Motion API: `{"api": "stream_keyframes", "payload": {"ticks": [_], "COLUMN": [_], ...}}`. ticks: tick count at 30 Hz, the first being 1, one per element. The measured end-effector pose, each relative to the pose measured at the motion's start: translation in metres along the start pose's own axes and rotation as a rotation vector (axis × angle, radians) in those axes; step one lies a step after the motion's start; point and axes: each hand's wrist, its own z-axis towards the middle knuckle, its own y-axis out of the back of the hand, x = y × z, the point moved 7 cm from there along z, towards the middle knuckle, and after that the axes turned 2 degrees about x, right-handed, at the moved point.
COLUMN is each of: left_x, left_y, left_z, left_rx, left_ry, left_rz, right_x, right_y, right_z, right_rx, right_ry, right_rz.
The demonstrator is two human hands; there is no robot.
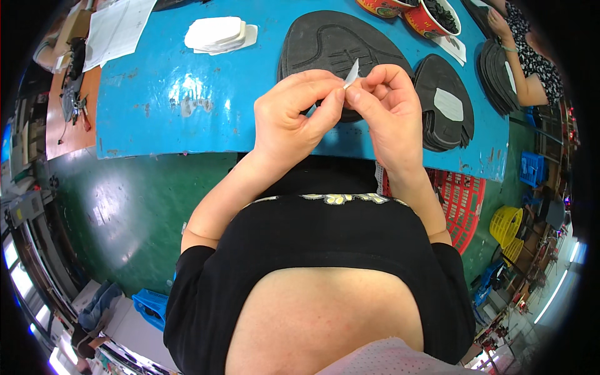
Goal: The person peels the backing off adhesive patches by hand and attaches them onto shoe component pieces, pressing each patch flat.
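Both hands meet over the near part of the blue table. My left hand (289,119) pinches a small white pointed sliver (352,72) between thumb and forefinger; whether it is paper or plastic I cannot tell. Against it close the thumb and fingertips of my right hand (395,115), the other fingers curled. Beneath the hands lies a stack of large black rounded pads (319,39), with curved grooves and short marks on the top one. A second stack of black pads (437,128), with a white label (448,104) on top, sits to the right.
White cards (215,32) lie stacked at the far left of the blue table (156,125). Two patterned paper tubs (427,24) of black bits stand at the far right. Beyond, a co-worker's arm (524,81) is beside more black pads (494,78). A red basket (459,203) stands below the edge.
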Motion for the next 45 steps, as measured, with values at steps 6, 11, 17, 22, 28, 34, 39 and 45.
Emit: {"api": "stream_keyframes", "payload": {"ticks": [6, 11, 17, 22, 28, 34, 39, 45], "left_x": [0.003, 0.012, -0.003, 0.001, 0.032, 0.055, -0.03, -0.066], "left_y": [0.002, 0.004, -0.004, -0.007, 0.02, 0.081, 0.022, -0.016], "left_z": [-0.001, -0.004, -0.005, -0.004, -0.014, 0.003, 0.002, 0.015], "left_rx": [0.017, -0.042, 0.037, 0.051, -0.01, -0.242, 0.256, 0.37], "left_ry": [0.072, 0.194, -0.091, 0.026, 0.407, 0.404, -0.071, -0.485], "left_rz": [-0.06, -0.152, 0.142, 0.023, -0.097, -0.264, 0.177, 0.447], "right_x": [-0.006, -0.01, -0.002, -0.01, -0.006, 0.02, 0.022, 0.026], "right_y": [-0.003, 0.0, -0.002, 0.006, 0.032, 0.06, 0.038, 0.021], "right_z": [-0.001, -0.002, -0.001, -0.002, -0.009, -0.011, -0.005, -0.005], "right_rx": [0.01, 0.044, 0.019, 0.02, 0.041, 0.11, 0.186, 0.219], "right_ry": [-0.081, -0.078, -0.089, -0.138, -0.099, -0.024, 0.03, 0.019], "right_rz": [0.106, 0.265, 0.129, 0.166, 0.369, 0.317, 0.286, 0.139]}}
